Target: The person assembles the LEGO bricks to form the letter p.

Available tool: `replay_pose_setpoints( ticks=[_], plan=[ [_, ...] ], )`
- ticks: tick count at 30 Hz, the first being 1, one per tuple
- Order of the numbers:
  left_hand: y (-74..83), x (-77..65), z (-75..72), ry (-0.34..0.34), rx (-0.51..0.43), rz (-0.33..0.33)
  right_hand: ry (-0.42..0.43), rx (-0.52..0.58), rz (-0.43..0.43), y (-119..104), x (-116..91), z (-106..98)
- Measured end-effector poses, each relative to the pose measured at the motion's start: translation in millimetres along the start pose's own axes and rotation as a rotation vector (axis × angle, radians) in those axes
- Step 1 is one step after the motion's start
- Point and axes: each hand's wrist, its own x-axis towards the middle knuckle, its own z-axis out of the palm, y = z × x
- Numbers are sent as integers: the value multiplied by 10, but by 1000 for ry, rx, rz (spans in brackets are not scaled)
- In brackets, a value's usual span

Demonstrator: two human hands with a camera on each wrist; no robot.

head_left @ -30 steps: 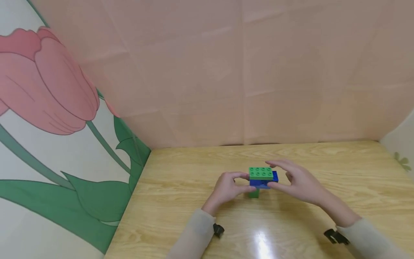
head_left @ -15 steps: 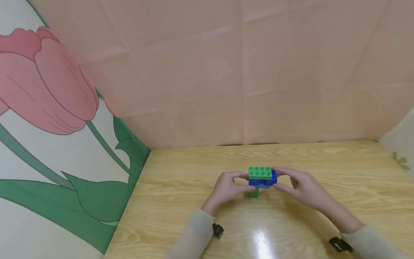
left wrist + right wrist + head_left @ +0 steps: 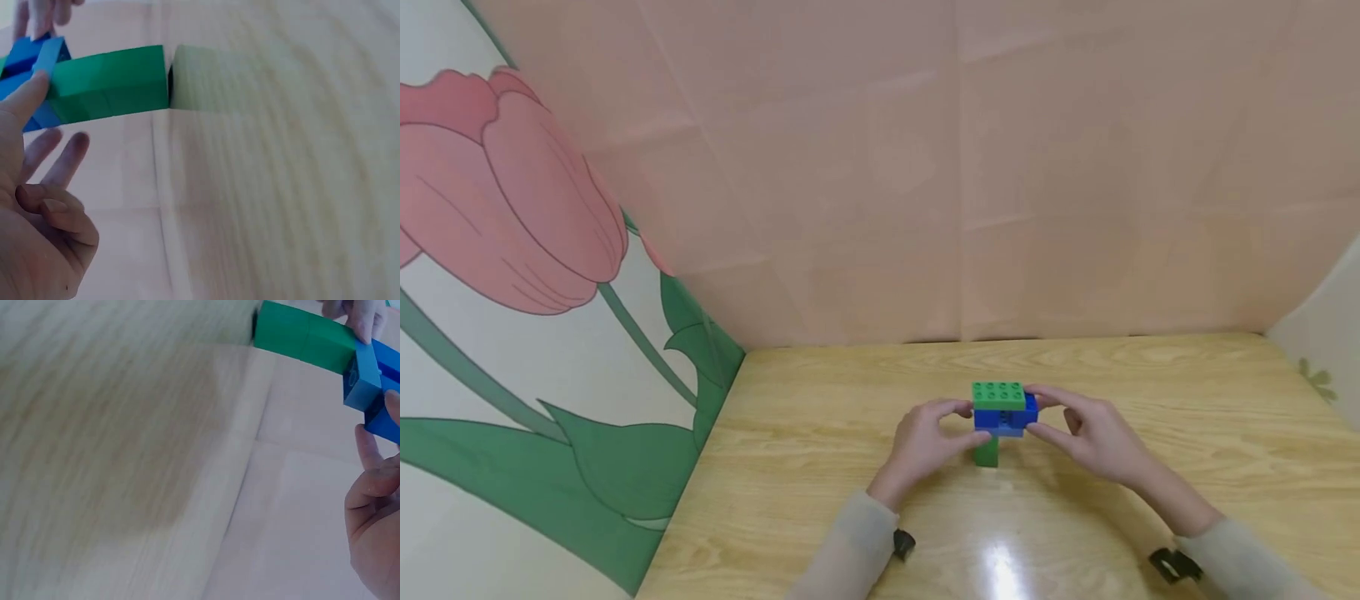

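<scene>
In the head view, a toy brick stack stands upright on the table. A flat green brick with studs [image 3: 997, 395] tops it, over dark blue bricks [image 3: 1031, 409] and a lighter blue brick [image 3: 1009, 432]. Below, a narrow green column of bricks [image 3: 112, 83] reaches down to the tabletop. My left hand [image 3: 921, 442] pinches the stack's left side, its thumb on the lighter blue brick in the left wrist view. From the right, my right hand [image 3: 1102, 435] pinches the protruding dark blue brick between thumb and index finger. The far side of the stack is hidden.
The wooden table [image 3: 805, 467] runs back to a pinkish cloth wall [image 3: 850, 208]. A tulip-patterned panel [image 3: 550, 333] borders it on the left, and a pale panel [image 3: 1330, 342] on the right. Black straps [image 3: 1175, 566] sit at the wrists.
My right index finger, raised off the stack earlier, has come down onto the dark blue brick, and the thumb has moved right to its end. My left hand keeps its hold.
</scene>
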Motion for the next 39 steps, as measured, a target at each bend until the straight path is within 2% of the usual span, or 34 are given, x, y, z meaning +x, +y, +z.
replay_pose_setpoints(
  ticks=[3,7,10,13,16,23,26,34,39],
  plan=[
    [16,-28,15,37,79,65,-39,26,75,-17,20,-15],
    [48,-54,35,61,111,146,-93,97,207,-31,34,-23],
    [67,-64,45,56,110,170,-125,166,286,-24,38,-17],
    [61,-71,57,40,116,167,-147,210,322,1,37,0],
    [42,-75,64,12,101,131,-154,227,340,41,35,28],
    [7,-53,52,-62,-29,3,-183,176,351,134,64,111],
    [-39,-24,69,-89,-55,-51,-219,169,363,179,67,146],
    [-133,66,132,-151,-115,-145,-315,161,379,345,64,189],
    [-162,127,159,-186,-122,-205,-365,176,412,434,66,230]
  ],
)
